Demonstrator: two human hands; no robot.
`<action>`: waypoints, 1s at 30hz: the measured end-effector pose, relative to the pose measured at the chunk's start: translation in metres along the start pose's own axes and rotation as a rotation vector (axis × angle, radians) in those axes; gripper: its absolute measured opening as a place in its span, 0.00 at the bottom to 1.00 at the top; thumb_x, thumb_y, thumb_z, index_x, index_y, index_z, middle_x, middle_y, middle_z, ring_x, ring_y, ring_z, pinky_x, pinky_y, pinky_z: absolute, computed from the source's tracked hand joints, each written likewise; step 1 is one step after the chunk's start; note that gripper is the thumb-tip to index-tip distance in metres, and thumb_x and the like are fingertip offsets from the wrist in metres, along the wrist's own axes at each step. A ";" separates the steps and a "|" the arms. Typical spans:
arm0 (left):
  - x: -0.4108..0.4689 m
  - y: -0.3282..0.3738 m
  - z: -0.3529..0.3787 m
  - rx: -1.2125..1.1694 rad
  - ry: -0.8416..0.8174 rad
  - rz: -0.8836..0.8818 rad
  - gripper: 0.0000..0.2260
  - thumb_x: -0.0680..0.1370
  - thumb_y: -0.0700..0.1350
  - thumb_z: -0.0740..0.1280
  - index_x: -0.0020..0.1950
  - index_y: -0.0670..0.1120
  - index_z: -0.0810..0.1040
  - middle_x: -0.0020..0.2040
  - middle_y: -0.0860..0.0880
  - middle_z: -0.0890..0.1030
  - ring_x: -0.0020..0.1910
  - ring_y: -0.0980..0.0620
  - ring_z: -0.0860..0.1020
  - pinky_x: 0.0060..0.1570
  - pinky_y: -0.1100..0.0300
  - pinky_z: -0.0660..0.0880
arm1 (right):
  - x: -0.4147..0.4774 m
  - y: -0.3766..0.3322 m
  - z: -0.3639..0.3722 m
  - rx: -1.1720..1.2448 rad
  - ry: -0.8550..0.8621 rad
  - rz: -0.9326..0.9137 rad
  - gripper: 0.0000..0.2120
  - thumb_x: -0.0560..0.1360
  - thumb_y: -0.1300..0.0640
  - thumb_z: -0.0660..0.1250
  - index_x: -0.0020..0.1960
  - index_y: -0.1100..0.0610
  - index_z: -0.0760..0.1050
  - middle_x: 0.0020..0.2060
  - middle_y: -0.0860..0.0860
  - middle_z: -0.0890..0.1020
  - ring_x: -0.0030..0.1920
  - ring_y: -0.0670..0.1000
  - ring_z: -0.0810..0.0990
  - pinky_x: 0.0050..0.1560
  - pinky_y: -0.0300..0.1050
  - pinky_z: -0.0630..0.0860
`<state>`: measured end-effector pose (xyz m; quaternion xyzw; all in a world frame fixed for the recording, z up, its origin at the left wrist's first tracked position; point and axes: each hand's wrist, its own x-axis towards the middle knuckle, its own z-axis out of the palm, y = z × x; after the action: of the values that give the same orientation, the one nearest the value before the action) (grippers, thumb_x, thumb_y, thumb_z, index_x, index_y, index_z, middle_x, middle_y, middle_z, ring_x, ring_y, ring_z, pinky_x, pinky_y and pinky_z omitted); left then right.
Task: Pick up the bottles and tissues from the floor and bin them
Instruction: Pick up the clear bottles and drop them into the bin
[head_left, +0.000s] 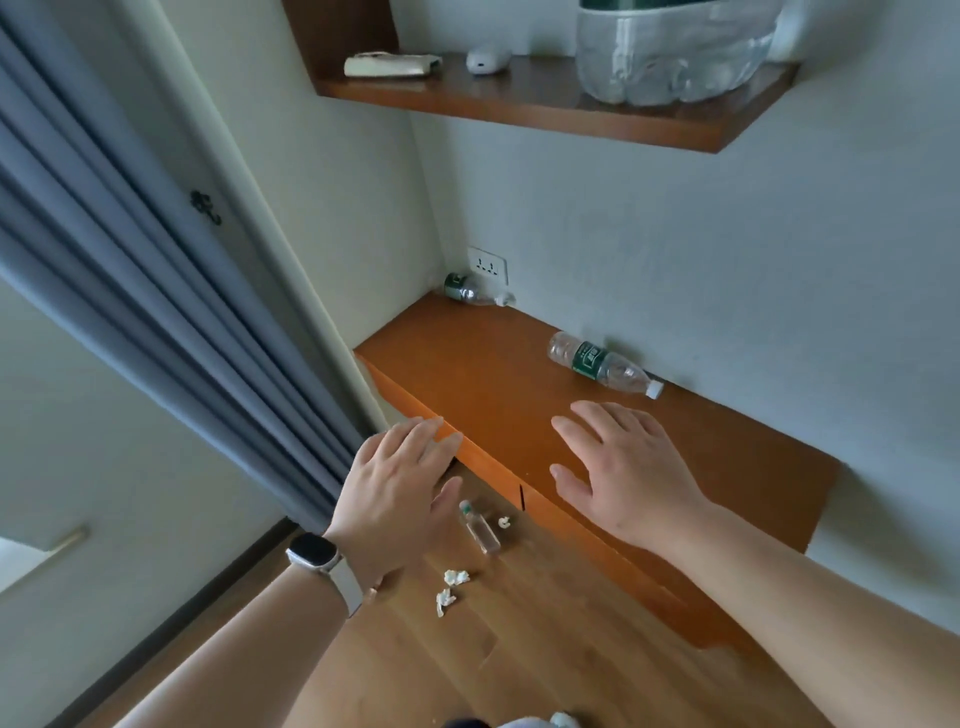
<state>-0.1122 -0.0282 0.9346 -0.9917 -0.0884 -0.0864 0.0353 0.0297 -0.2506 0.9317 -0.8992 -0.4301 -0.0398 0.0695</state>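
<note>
Wood-pattern floor (519, 665) takes the lower part of the view, and a grey-blue curtain (156, 270) hangs along its left side. An orange-brown desk (483, 364) is fixed against the wall, and high above it a darker shelf (545, 104) carries a big clear plastic container (670, 62). Both arms reach forward. The left hand (400, 478), with a watch (314, 553) on the wrist, is seen over the front edge of the desk near its left corner. The right hand (623, 467) is over the desk top, also near the front edge. The fingers of both are straight and spread and they hold nothing; if the palms touch the wood, I cannot tell. I judge the hands are open like this because nothing is picked yet and the person only reaches. Two plastic bottles with green labels lie on their sides on the desk, not on the floor, like things dropped there. The near bottle (605, 366) is at the back edge, just beyond the right fingertips (582, 410) but apart from them, and the corner bottle (475, 291) is in the far left corner, under a wall socket (487, 265). On the floor, close below the desk's front edge, lies a small clear bottle (480, 527), just right of the left thumb in the view, untouched. One crumpled tissue (504, 522) is just beside it; a second tissue (456, 576) and a third tissue (445, 601) lie nearer to the person, by the left wrist. No bin is visible.
</note>
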 end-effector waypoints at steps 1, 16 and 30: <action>0.012 0.000 0.001 -0.003 -0.010 0.006 0.20 0.79 0.56 0.54 0.67 0.52 0.74 0.67 0.50 0.75 0.69 0.47 0.70 0.64 0.47 0.69 | 0.005 0.007 0.001 0.001 -0.004 0.018 0.25 0.78 0.39 0.54 0.68 0.51 0.70 0.66 0.53 0.74 0.65 0.55 0.72 0.64 0.54 0.70; 0.199 -0.039 0.074 -0.114 -0.166 0.139 0.22 0.81 0.58 0.56 0.75 0.56 0.64 0.76 0.54 0.64 0.75 0.51 0.60 0.73 0.48 0.59 | 0.111 0.075 0.049 -0.029 -0.112 0.311 0.26 0.78 0.36 0.50 0.70 0.48 0.63 0.70 0.49 0.68 0.70 0.53 0.67 0.69 0.53 0.66; 0.360 -0.150 0.186 -0.213 -0.265 0.234 0.22 0.81 0.57 0.56 0.74 0.54 0.63 0.74 0.51 0.66 0.74 0.50 0.62 0.71 0.47 0.61 | 0.278 0.094 0.125 -0.051 -0.283 0.474 0.23 0.76 0.38 0.56 0.67 0.47 0.63 0.63 0.46 0.72 0.63 0.50 0.73 0.65 0.50 0.69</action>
<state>0.2401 0.1959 0.8245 -0.9960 0.0330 0.0406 -0.0720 0.2784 -0.0752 0.8360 -0.9729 -0.2120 0.0926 -0.0066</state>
